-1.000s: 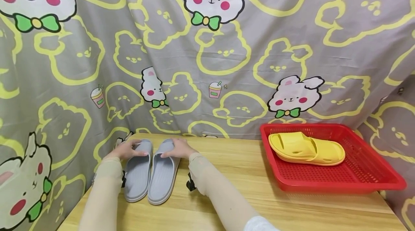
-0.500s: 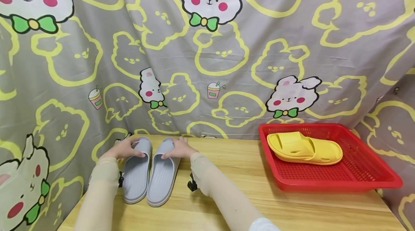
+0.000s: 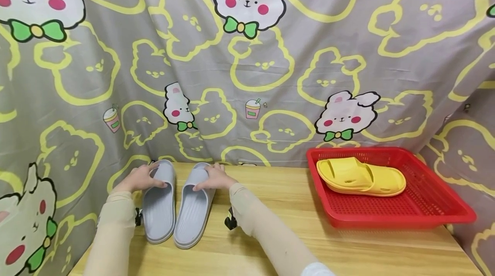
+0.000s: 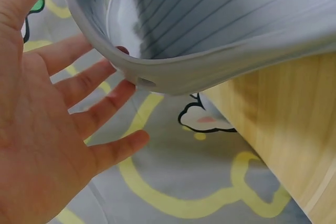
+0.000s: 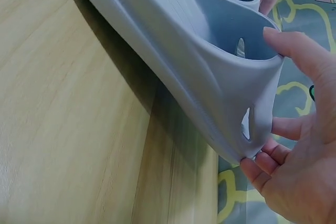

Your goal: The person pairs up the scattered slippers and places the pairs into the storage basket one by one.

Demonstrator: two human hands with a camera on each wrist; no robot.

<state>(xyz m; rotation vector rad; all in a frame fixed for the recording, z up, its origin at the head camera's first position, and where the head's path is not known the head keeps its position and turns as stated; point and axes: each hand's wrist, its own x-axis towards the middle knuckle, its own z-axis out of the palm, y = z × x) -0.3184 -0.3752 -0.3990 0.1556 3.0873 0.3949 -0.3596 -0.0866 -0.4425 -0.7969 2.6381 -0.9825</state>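
Step in hand, as judged: aligning or picking up a pair of 2 gray slippers by their toe straps. The left hand [image 3: 142, 178] grasps the strap of the left gray slipper [image 3: 159, 216], thumb at the inner edge of the foot hole and fingertips against the outer side; in the left wrist view the little finger stands clear of the material. The right hand [image 3: 216, 178] grasps the right gray slipper [image 3: 191, 216] in mirrored fashion, thumb hooked over the strap edge and fingers against the outer side near the vent slot. Location: both slippers are at the left part of the wooden table [image 3: 270, 211], toes toward the patterned curtain [image 3: 270, 52], heels toward the person. The toes are apart; the heels lie just beside each other, and whether they touch is hard to tell. Whether the soles bear fully on the table cannot be confirmed. The red basket [image 3: 390, 221] stands at the right end, well apart from both hands, and contains yellow footwear [image 3: 359, 177]; whether this is 1 piece or 2 cannot be determined. Next move, as judged: if the pair is to be squared, maintain both grips and bring the 2 toes together until the inner edges are parallel; if it is to be lifted, firm both pinches first and raise evenly. Caution: uneven force may swing a heel out of line.
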